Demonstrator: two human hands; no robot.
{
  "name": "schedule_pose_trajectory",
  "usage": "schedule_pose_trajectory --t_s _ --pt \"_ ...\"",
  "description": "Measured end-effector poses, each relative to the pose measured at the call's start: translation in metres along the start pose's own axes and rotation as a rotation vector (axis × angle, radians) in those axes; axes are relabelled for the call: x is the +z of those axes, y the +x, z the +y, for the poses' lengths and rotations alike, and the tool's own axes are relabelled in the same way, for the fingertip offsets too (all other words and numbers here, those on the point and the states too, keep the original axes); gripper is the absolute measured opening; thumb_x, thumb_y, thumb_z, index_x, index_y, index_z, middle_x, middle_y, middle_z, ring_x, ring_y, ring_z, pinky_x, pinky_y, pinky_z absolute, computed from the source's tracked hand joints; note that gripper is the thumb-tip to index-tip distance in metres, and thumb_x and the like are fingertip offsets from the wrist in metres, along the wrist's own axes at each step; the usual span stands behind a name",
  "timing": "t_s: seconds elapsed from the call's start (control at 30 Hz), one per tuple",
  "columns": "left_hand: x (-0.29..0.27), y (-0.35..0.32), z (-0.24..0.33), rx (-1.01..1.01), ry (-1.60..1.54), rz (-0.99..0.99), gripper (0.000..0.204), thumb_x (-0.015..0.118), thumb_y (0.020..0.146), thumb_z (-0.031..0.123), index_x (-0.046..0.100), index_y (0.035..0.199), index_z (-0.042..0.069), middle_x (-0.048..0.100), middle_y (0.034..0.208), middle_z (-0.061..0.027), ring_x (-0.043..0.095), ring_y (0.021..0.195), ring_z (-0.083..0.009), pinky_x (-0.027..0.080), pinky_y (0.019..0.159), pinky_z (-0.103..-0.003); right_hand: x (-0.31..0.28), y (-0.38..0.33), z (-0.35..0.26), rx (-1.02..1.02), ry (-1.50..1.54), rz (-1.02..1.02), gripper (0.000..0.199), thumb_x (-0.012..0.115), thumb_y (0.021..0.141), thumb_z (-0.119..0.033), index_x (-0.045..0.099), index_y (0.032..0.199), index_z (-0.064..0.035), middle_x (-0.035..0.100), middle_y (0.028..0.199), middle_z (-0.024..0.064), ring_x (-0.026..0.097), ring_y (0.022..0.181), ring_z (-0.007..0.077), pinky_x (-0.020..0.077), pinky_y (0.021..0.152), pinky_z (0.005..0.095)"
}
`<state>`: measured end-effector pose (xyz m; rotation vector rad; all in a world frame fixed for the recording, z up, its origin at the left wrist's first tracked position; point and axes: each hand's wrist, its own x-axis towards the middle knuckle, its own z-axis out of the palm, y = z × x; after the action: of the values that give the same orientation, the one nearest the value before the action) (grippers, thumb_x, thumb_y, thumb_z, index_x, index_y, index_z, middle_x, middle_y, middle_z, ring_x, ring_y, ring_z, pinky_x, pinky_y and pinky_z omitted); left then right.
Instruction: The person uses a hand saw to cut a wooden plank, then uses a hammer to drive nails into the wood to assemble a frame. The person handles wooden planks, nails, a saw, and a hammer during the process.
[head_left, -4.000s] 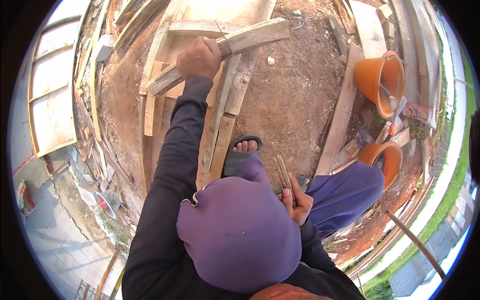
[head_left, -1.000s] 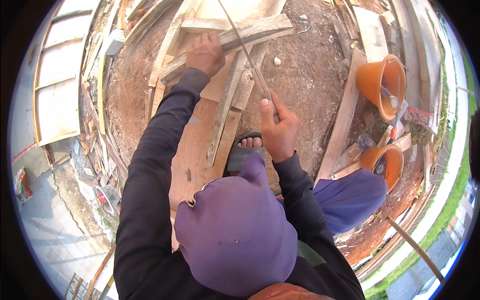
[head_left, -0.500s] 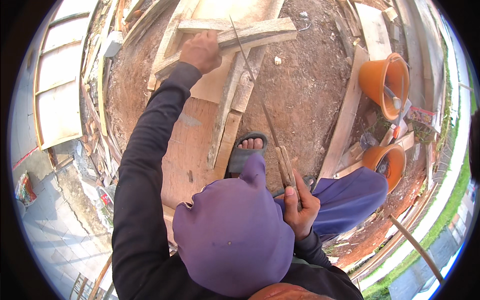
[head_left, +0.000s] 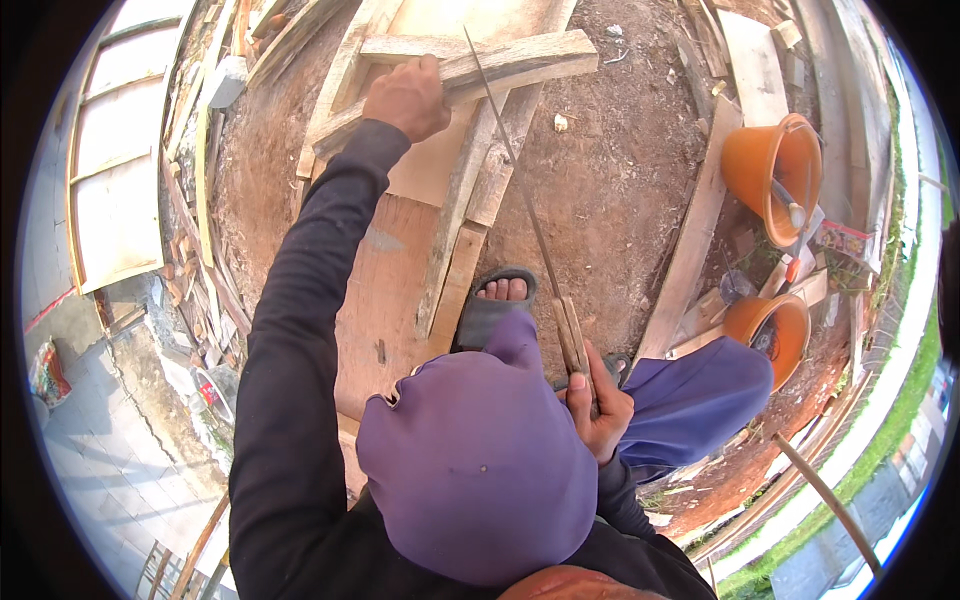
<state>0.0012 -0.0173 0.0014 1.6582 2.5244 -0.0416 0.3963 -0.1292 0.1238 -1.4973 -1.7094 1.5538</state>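
My left hand (head_left: pixel 410 98) is closed over a squared timber (head_left: pixel 520 68), pressing it down across a wooden frame (head_left: pixel 350 65). In my right hand (head_left: pixel 600 405) is the wooden handle (head_left: pixel 570 335) of a handsaw. Its long thin blade (head_left: pixel 520 178), seen almost edge-on, slants up and away to the timber, crossing it to the right of my left hand. How deep the teeth sit in the wood cannot be made out. My bent knee (head_left: pixel 475 465) in purple trousers fills the near middle, with a sandalled foot (head_left: pixel 495 300) beside the frame.
Two orange buckets (head_left: pixel 755 165) (head_left: pixel 740 320) lie tipped at the right, one with a tool inside, near a long plank (head_left: pixel 690 240). Scrap wood (head_left: pixel 205 300) and a framed panel (head_left: pixel 120 150) are at the left. A plywood sheet (head_left: pixel 375 300) lies below the frame.
The whole view has shifted very slightly. Both hands keep their grips, and the saw still crosses the timber at nearly the same place; no clear stroke shows.
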Motion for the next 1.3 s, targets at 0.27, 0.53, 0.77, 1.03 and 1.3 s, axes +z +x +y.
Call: schedule_pose_trajectory --t_s 0.27,0.53,0.77,1.03,1.3 --pt "-0.005 0.002 0.003 -0.011 0.005 -0.025 0.035 0.067 0.079 0.021 0.055 0.104 0.001 0.068 0.105 -0.0213 0.067 0.101 -0.0376 0.054 0.087 -0.046 0.054 0.090 -0.017 -0.093 -0.003 0.030 0.042 0.064 0.093 -0.013 0.061 0.130 0.0074 0.068 0.071 0.0174 0.066 0.063 0.0144 0.0511 0.061 0.0299" --pt "-0.005 0.005 0.001 -0.038 -0.016 -0.034 0.034 0.065 0.080 0.022 0.056 0.104 0.000 0.069 0.106 -0.0213 0.067 0.102 -0.0384 0.054 0.088 -0.046 0.008 0.012 -0.002 -0.116 -0.077 0.026 0.040 0.064 0.094 -0.013 0.062 0.128 0.0080 0.071 0.075 0.0191 0.069 0.063 0.0161 0.0524 0.059 0.0300" --pt "-0.009 0.004 0.002 -0.040 -0.016 -0.044 0.034 0.065 0.079 0.022 0.056 0.104 0.000 0.069 0.106 -0.0220 0.067 0.102 -0.0389 0.053 0.089 -0.048 0.044 0.062 -0.006 -0.132 -0.050 0.023 0.036 0.060 0.097 -0.014 0.064 0.128 0.0052 0.072 0.083 0.0134 0.062 0.069 0.0107 0.0502 0.065 0.0268" --pt "-0.010 0.006 0.006 -0.047 0.011 -0.077 0.037 0.067 0.079 0.024 0.058 0.106 0.000 0.069 0.109 -0.0210 0.068 0.104 -0.0355 0.055 0.088 -0.045 0.044 0.079 -0.032 0.058 -0.043 -0.061 0.042 0.060 0.095 -0.012 0.058 0.130 0.0113 0.074 0.096 0.0253 0.075 0.088 0.0256 0.0568 0.077 0.0322" --pt "-0.016 0.009 0.004 -0.054 -0.048 -0.083 0.034 0.064 0.077 0.022 0.057 0.104 0.001 0.069 0.109 -0.0219 0.066 0.106 -0.0400 0.052 0.090 -0.048 0.015 0.013 0.008 -0.175 -0.056 0.040 0.039 0.058 0.098 -0.016 0.062 0.130 0.0065 0.073 0.087 0.0189 0.062 0.077 0.0086 0.0512 0.073 0.0272"
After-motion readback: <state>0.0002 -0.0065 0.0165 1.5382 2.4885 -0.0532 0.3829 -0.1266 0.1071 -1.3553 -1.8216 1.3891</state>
